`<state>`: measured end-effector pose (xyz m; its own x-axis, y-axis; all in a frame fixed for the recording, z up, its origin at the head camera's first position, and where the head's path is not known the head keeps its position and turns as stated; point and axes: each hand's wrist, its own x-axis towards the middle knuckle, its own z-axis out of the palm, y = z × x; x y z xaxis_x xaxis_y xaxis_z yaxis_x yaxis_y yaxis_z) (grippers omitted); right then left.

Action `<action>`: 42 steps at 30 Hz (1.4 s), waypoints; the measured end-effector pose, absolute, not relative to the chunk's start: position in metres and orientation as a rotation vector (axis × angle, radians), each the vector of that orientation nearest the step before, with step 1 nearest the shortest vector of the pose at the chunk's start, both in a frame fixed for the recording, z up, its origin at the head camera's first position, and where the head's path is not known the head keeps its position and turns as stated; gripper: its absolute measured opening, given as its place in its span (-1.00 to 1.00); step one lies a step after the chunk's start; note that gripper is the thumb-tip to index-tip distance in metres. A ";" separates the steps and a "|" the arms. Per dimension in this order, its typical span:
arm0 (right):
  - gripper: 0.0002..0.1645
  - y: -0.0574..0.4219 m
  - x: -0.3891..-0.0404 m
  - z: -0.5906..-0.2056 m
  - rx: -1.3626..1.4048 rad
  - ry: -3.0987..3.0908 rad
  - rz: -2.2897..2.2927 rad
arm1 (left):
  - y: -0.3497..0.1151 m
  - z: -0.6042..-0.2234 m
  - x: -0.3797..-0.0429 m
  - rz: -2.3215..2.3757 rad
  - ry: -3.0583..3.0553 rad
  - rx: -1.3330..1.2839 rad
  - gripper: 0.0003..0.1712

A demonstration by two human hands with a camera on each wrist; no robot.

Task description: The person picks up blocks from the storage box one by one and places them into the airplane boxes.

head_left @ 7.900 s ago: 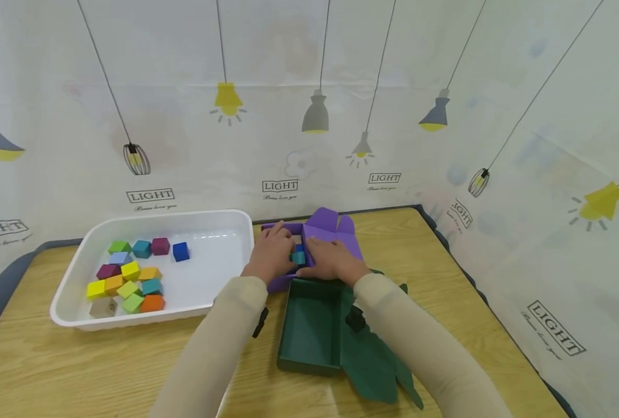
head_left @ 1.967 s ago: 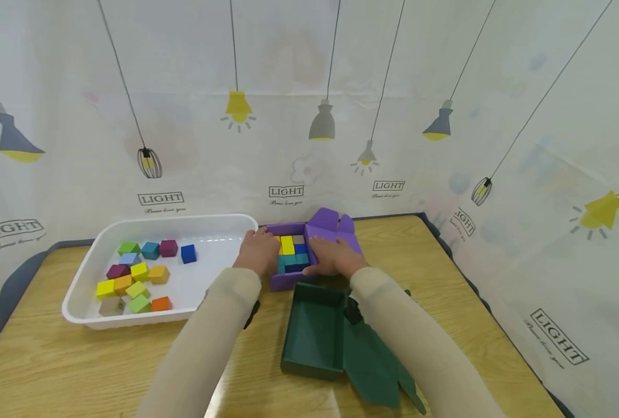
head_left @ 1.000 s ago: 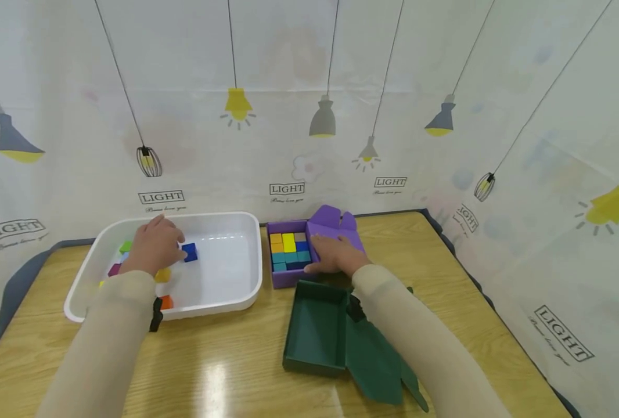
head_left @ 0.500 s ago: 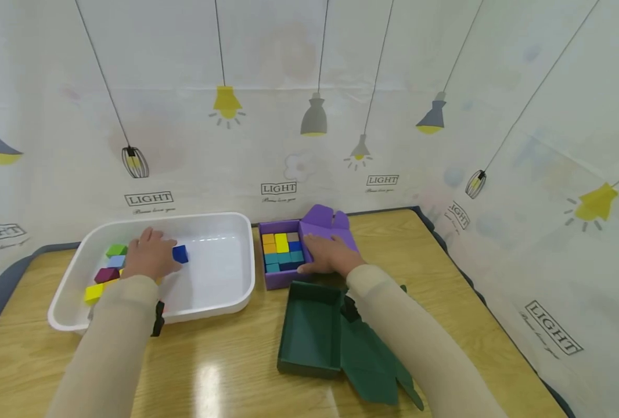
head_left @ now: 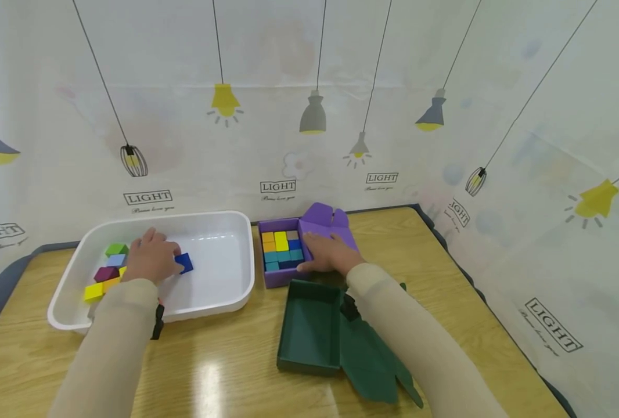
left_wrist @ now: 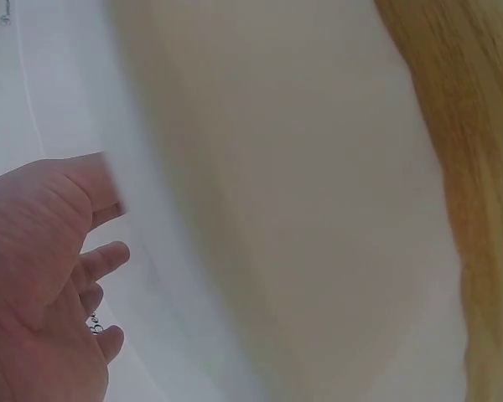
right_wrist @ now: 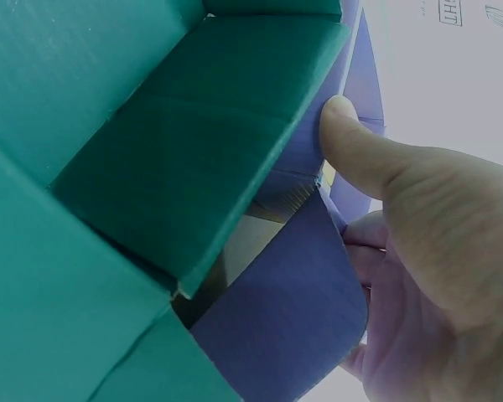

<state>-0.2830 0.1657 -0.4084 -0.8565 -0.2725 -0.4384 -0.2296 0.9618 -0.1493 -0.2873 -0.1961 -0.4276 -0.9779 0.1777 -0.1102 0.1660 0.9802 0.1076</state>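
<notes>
In the head view my left hand is low inside the white tray. Its thumb and finger pinch the left side of a dark blue block, which is turned askew. The tray rim hides those fingertips in the left wrist view. My right hand holds the open purple box at its right side, the thumb by the front corner and fingers by the lid fold. Yellow, orange, teal and blue blocks sit in rows in that box.
Green, light blue, maroon, yellow and orange blocks lie at the tray's left, partly behind my left arm. An open green box stands in front of the purple one, its lid spread right under my right forearm. A printed curtain hangs behind.
My left hand has gone from the purple box to the tray, and the blue block has shifted slightly toward me and turned. My right hand stays on the purple box.
</notes>
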 end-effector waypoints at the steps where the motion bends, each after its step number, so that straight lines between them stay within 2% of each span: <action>1: 0.07 0.166 -0.283 -0.408 -0.359 2.643 -0.129 | -0.195 -0.427 -0.287 0.153 3.002 0.267 -0.58; 11: 0.09 0.168 -0.284 -0.409 -0.362 2.640 -0.121 | -0.194 -0.415 -0.292 0.293 2.933 0.260 -0.62; 16: 0.08 0.169 -0.284 -0.407 -0.357 2.637 -0.115 | -0.182 -0.401 -0.300 0.286 2.965 0.337 -0.61; 27: 0.09 0.170 -0.285 -0.407 -0.359 2.624 -0.125 | -0.112 -0.380 -0.294 0.399 2.982 0.588 -0.63; 34: 0.09 0.169 -0.286 -0.411 -0.350 2.625 -0.144 | -0.060 -0.387 -0.286 0.322 2.964 0.770 -0.60; 42: 0.10 0.167 -0.285 -0.411 -0.369 2.639 -0.139 | -0.026 -0.403 -0.287 0.279 2.910 0.791 -0.58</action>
<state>-0.2848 0.1668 -0.4107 -0.8539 -0.2822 -0.4373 -0.2348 0.9587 -0.1602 -0.2873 -0.0256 -0.4026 -0.8576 0.5108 -0.0608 0.4899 0.8471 0.2061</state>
